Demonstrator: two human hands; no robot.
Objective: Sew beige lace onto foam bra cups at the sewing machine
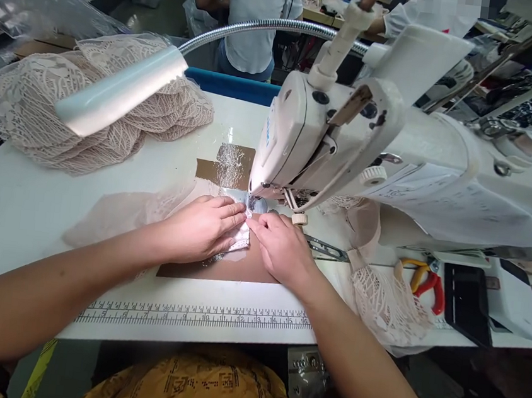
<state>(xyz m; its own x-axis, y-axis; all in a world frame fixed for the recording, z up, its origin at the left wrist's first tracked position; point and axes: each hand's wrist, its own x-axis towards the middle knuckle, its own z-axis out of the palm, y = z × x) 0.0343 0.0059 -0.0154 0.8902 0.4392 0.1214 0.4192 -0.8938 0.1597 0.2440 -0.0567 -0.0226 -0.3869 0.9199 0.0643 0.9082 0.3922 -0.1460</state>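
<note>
At frame centre, our left hand [208,226] (fingers pressed together) and right hand [284,246] (one digit extended) are steadying pale fabric [144,210], long axis slanting up rightward. We're reading "UKI" on the sewing machine [419,139].

Small white patterned fabric piece [241,241], lying flat, partly hidden, far end beneath the head of the white sewing machine [285,134], sheer pale-beige mesh fabric [122,212], loosely rumpled, left of that machine.

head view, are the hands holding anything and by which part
The left hand lies on the white fabric by the sewing machine; the right hand has its index finger at the fabric's right edge. Whether either pinches it cannot be told.
</note>
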